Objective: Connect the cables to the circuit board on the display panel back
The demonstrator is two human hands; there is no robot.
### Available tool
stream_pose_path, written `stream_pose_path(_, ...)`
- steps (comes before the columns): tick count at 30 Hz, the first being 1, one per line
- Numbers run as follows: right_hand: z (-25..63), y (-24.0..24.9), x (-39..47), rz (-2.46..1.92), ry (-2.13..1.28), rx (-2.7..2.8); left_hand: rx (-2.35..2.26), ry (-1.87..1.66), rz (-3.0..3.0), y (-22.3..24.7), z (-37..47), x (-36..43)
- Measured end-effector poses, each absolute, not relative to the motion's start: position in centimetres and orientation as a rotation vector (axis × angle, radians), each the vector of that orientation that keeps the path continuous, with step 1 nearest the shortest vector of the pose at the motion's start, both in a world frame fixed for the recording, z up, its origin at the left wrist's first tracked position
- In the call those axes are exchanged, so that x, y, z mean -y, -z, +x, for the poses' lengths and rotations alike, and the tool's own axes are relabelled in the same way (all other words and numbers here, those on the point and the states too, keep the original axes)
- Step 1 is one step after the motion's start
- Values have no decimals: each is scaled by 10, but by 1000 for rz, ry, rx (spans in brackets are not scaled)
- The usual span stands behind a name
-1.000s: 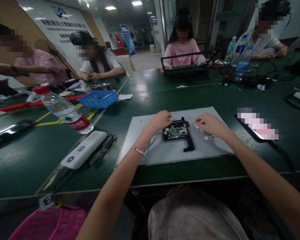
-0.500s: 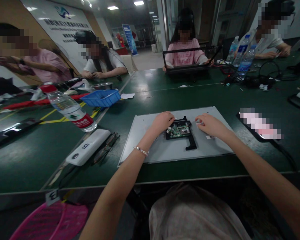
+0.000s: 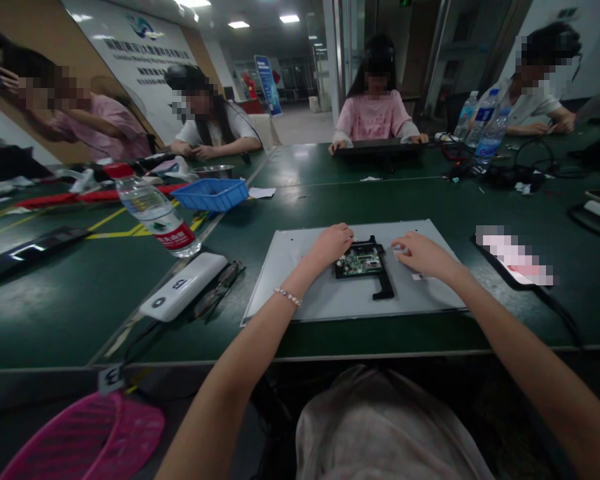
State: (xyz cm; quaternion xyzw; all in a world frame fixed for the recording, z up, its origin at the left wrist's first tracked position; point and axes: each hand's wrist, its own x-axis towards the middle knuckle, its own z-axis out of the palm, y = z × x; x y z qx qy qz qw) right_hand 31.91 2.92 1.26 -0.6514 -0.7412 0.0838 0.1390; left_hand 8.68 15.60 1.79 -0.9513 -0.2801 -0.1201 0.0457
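A light grey flat panel lies on the green table in front of me. On it rests a black bracket with a green circuit board set in its upper part. My left hand, a beaded bracelet at its wrist, has its fingers bent closed at the bracket's upper left corner; the fingertips are partly hidden. To the right of the bracket, apart from it, my right hand hovers over the panel. Its thumb and fingers are drawn together, and whatever may be between them is too small to name.
Left of the panel are glasses, a white power bank, a water bottle and a blue tray. A phone lies to the right. Several co-workers sit around; one opposite holds a black frame. A pink basket stands below.
The co-worker opposite has lowered the black frame flat to the table. A person at far left has raised their hands. My view has shifted slightly; my hands have barely moved.
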Motion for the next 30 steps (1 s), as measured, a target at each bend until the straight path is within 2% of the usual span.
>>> stream_pose_path(21,310,-12,-23,-1876,-184,2234,840,288,-2853,-21,86,-151)
stream_pose_path(30,303,-19,-17,-1918,-224,2216,836,383,-2865,-13,84,-155)
